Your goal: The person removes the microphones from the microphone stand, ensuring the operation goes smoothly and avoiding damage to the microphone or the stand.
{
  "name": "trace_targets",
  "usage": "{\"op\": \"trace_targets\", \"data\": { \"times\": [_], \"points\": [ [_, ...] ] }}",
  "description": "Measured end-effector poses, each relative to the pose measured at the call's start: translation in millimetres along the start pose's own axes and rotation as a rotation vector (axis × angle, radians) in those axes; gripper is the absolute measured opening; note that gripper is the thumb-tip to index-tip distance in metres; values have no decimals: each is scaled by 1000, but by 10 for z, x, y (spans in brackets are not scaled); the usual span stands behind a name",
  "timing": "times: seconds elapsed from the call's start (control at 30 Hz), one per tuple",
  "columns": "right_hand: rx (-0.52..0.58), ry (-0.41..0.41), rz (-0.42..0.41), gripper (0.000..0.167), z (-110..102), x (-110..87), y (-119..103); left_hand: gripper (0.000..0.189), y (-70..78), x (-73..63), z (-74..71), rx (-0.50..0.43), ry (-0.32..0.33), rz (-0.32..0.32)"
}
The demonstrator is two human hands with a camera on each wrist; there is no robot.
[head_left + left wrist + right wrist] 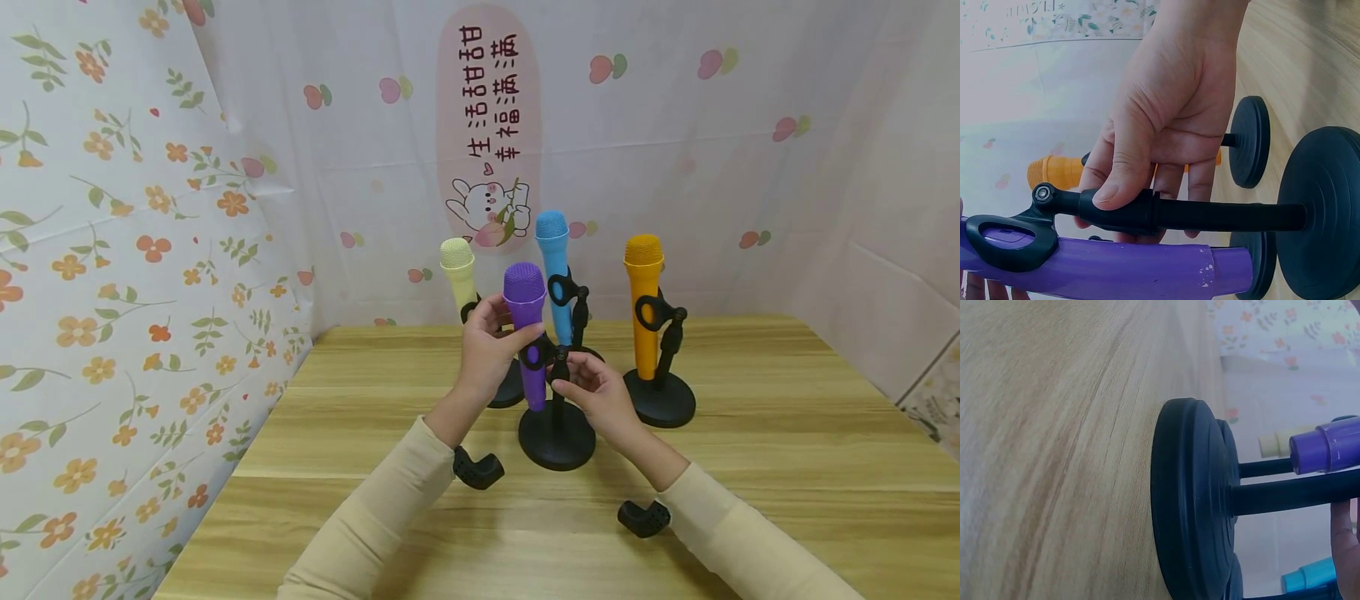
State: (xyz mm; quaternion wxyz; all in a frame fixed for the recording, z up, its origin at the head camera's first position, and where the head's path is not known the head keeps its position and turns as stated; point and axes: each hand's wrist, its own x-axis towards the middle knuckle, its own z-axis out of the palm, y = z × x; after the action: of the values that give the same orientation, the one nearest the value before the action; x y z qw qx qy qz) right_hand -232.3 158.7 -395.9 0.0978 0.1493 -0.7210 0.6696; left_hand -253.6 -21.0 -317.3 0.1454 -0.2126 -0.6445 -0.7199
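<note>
A purple microphone (532, 367) sits in the clip of a black desk stand (557, 437) with a round base. My left hand (491, 337) holds the microphone just below its mesh head, thumb across the front; in the left wrist view only some fingers (994, 290) show at the lower left edge. Around the stand's neck, my right hand (596, 392) pinches the sleeve under the clip joint, its thumb on the near side, as the left wrist view shows. The right wrist view has the stand's base (1191, 500) on the table and the microphone's lower end (1319, 450).
Behind stand a pale yellow microphone (459, 271) and a blue microphone (553, 250), with an orange microphone (642, 333) to the right, all on black stands. Black bent pieces (478, 468) show beside both sleeves. A patterned cloth (360, 192) backs the wooden table (337, 400).
</note>
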Motion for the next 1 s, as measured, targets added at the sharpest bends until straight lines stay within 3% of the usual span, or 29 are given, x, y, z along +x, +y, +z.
{"op": "trace_targets", "data": {
  "times": [0.4,0.7,1.0],
  "points": [
    [-32,13,27,35,0,5,7,49,-19,-15,2,26,-10,26],
    [-62,34,21,35,6,9,24,41,284,-147,53,4,16,27],
    [-48,39,16,34,5,4,42,42,-30,-67,55,-66,62,-15]
  ]
}}
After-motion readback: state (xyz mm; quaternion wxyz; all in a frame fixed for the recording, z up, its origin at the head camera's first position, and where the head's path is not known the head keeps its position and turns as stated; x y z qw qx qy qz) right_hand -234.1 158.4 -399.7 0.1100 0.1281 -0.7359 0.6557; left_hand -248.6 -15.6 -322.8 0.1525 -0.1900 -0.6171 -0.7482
